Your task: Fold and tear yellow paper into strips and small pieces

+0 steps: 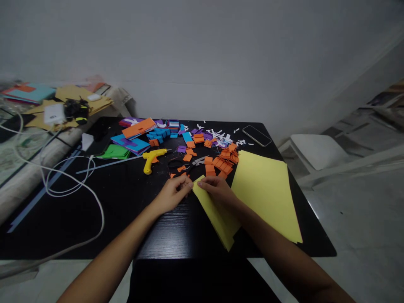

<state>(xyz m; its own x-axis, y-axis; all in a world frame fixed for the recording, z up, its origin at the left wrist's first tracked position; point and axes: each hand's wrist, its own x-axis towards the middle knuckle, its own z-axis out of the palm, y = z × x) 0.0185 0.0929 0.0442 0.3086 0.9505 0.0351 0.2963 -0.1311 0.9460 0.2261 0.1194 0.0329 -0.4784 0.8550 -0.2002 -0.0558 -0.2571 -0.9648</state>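
Observation:
A folded sheet of yellow paper (pixel 217 216) slants toward me over the table's front part. My right hand (pixel 217 189) pinches its far end between thumb and fingers. At the same end, my left hand (pixel 175 191) is closed, its thumb and fingertips at the paper's corner. Just beyond the hands lie scissors (pixel 193 165) with dark handles and small folded orange paper pieces (pixel 224 162). To the right, larger yellow sheets (pixel 265 193) lie flat, partly covered by my right forearm.
A yellow glue gun (pixel 151 160) lies left of the scissors. Behind are white paper scraps (pixel 222 136), blue pieces (pixel 158 134), green paper (pixel 114 151) and a phone (pixel 257 135). A white cable (pixel 97 202) loops across the left side. A white stool (pixel 318 151) stands at right.

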